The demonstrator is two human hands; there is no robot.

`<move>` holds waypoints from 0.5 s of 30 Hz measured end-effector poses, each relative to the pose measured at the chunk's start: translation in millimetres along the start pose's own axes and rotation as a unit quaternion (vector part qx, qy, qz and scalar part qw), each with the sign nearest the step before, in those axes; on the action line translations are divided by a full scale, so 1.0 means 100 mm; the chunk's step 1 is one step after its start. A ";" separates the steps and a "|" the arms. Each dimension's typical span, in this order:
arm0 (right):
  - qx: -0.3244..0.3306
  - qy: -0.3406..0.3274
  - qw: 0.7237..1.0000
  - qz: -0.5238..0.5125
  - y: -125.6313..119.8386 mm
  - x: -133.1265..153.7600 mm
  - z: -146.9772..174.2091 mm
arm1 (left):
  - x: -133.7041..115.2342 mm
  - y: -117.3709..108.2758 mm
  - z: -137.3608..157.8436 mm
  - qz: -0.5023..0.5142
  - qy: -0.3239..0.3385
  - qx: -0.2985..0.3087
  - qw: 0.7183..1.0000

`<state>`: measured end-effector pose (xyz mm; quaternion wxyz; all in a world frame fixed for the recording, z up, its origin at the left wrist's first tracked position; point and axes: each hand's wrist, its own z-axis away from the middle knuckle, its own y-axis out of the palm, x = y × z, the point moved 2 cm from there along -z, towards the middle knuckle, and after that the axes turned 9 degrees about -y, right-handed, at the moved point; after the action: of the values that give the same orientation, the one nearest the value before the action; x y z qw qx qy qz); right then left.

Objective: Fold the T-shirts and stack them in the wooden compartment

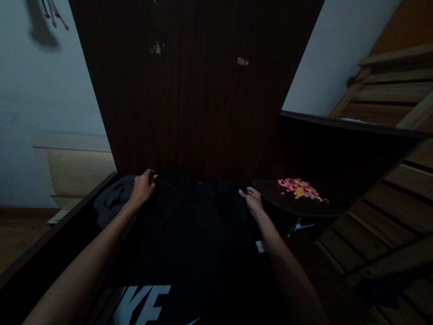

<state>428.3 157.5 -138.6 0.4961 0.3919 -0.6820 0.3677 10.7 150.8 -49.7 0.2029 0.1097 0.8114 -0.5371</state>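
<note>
A black shirt (203, 222) lies spread out in front of me, its neckline at the far end against a dark wooden panel. White letters and part of a white swoosh show on its lower part. My left hand (144, 185) is closed on the shirt's far left shoulder. At the far right shoulder, my right hand (252, 199) pinches the cloth between thumb and fingers. Beside my left wrist sits a bunched dark grey cloth (111, 201). A small white patch (260, 246) shows next to my right forearm. Dim light hides the shirt's edges.
The tall dark panel (200, 90) rises behind the shirt. To the right, a dark shelf (270, 190) holds a heap of small pink, red and yellow pieces (300, 188). Wooden slats (422, 190) stand farther right. A dark side board (48, 239) runs along the left.
</note>
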 end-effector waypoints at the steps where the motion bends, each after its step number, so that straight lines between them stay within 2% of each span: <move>1: -0.001 -0.006 1.000 0.024 0.00 0.00 -0.03 | -0.01 0.04 -0.03 -0.022 -0.003 0.013 1.000; 5: 0.049 0.000 0.982 0.182 0.06 -0.13 -0.05 | -0.01 0.23 -0.07 -0.109 0.005 0.105 0.988; 9: 0.074 -0.007 0.955 0.286 0.09 -0.27 0.01 | 0.02 0.32 -0.01 -0.139 -0.002 0.122 0.983; 12: 0.071 -0.019 0.939 0.336 0.12 -0.24 0.05 | -0.01 0.34 0.07 -0.187 0.019 0.097 0.977; 15: 0.073 -0.094 0.883 0.454 0.22 -0.10 0.15 | -0.12 0.42 0.18 -0.222 0.128 0.028 0.966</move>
<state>404.7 155.3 -154.1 0.1781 0.1075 -0.8000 0.5628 41.9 151.3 -84.9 -0.0304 0.0000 0.8190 -0.5730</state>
